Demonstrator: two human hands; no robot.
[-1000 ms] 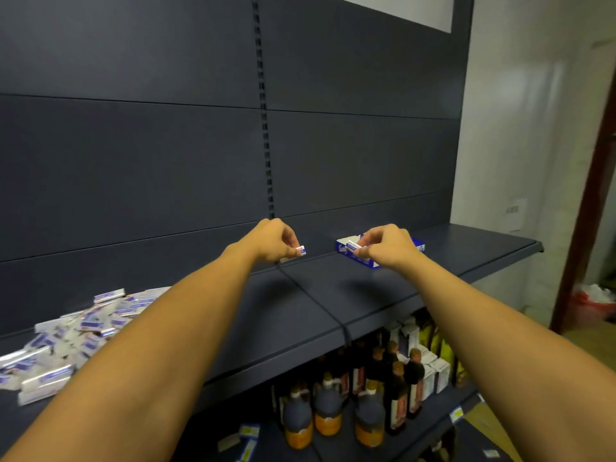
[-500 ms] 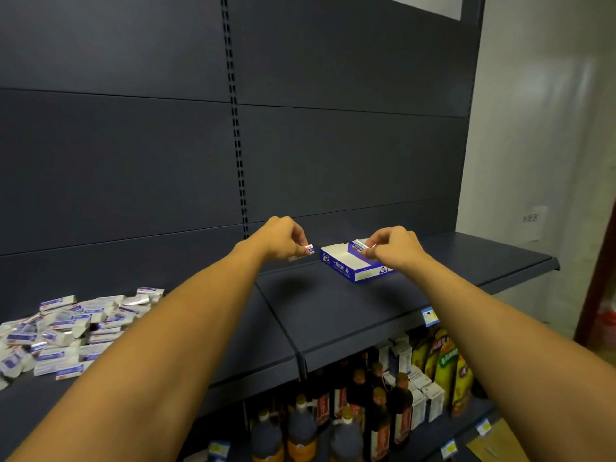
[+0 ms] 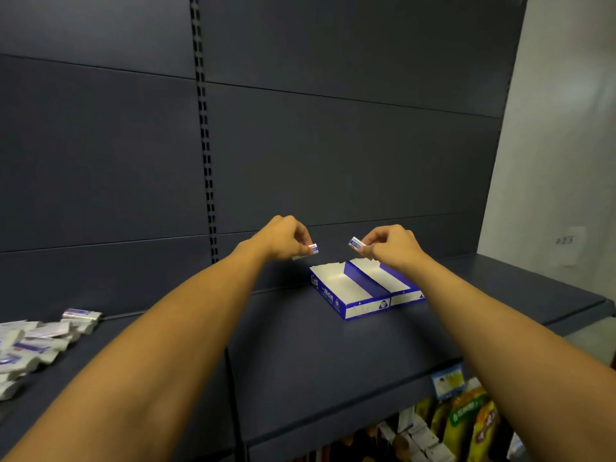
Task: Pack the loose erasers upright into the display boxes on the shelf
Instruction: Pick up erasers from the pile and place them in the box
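Note:
Two blue-and-white display boxes stand side by side on the dark shelf (image 3: pixel 333 355), the left box (image 3: pixel 340 288) and the right box (image 3: pixel 390 281), both showing white insides. My left hand (image 3: pixel 283 238) pinches a small white eraser (image 3: pixel 313 249) above and behind the left box. My right hand (image 3: pixel 390 246) pinches another eraser (image 3: pixel 356 243) over the back of the right box. A heap of loose wrapped erasers (image 3: pixel 36 345) lies on the shelf at far left.
The dark back panel (image 3: pixel 333 145) rises right behind the boxes. Below the shelf edge hang a price tag (image 3: pixel 446 381) and yellow-green packets (image 3: pixel 466 425). A white wall (image 3: pixel 560 161) stands to the right.
Both hands have lifted their erasers above the boxes. The view has shifted so that two open boxes show and the eraser heap sits farther left.

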